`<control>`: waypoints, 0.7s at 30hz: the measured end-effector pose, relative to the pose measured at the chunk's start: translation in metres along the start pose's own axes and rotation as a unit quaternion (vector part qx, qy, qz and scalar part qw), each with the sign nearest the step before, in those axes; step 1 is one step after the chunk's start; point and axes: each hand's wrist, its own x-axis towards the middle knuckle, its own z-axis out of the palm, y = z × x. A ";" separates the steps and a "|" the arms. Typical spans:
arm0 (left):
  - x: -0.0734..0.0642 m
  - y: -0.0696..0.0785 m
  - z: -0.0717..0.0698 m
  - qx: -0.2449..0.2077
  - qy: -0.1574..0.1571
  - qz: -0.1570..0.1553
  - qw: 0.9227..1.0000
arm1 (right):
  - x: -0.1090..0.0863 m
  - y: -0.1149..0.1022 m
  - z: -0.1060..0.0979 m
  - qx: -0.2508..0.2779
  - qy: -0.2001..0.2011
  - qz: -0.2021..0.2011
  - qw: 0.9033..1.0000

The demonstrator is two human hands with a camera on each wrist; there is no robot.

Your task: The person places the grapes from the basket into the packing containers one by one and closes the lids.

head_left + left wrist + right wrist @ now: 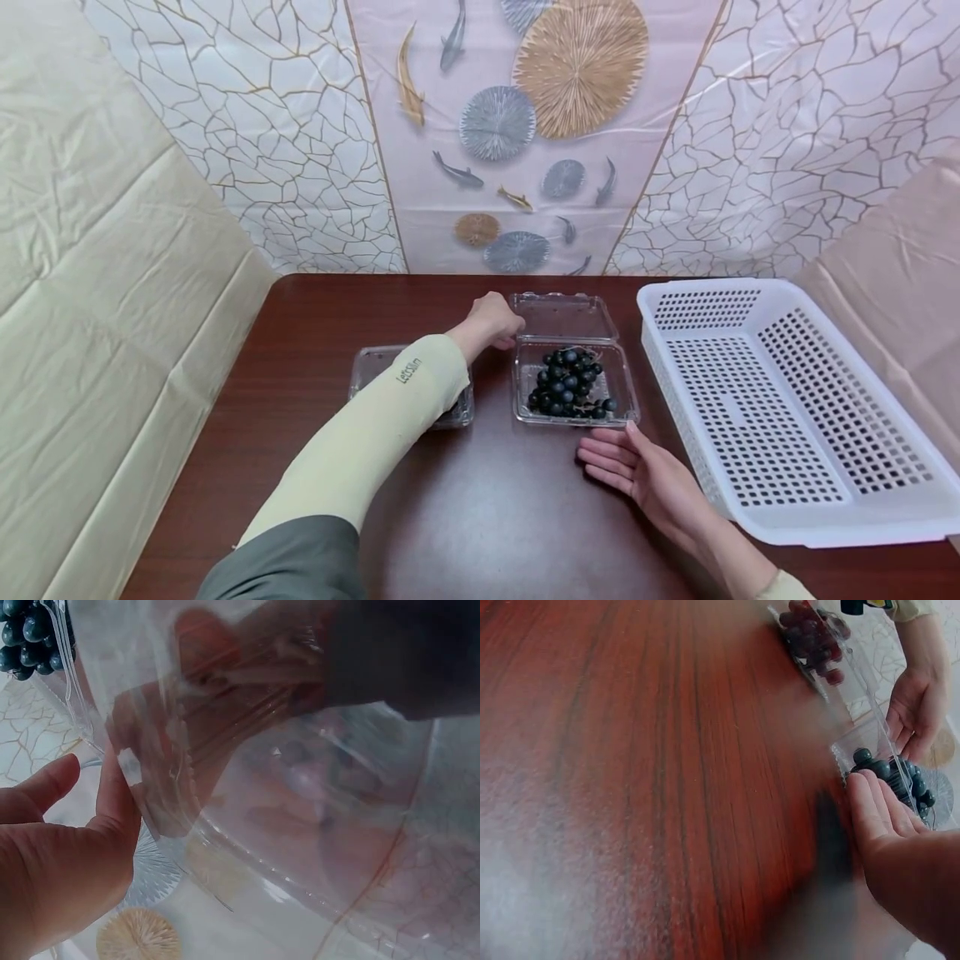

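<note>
A clear plastic clamshell box (517, 385) lies with its lid (562, 318) folded back, and a bunch of dark grapes (566, 383) sits in its base. At the lid's left edge is my left hand (492, 320); in the left wrist view its index finger (116, 791) meets the plastic, with the thumb (56, 780) apart from it. My right hand (660, 479) stands at the box's front right corner, fingers extended, palm turned left and thumb tip at the rim. The right wrist view shows its fingertips (866, 799) beside the box.
Left of this box is a second clear box (367, 362), partly covered by my left sleeve; red grapes (810, 637) show in it in the right wrist view. A white perforated basket (795, 408) stands at the right. A patterned cloth (495, 233) hangs behind the table.
</note>
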 end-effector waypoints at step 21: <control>0.110 -0.027 0.031 0.029 -0.018 -0.034 0.999 | 0.021 0.007 -0.004 0.119 -0.016 0.013 0.993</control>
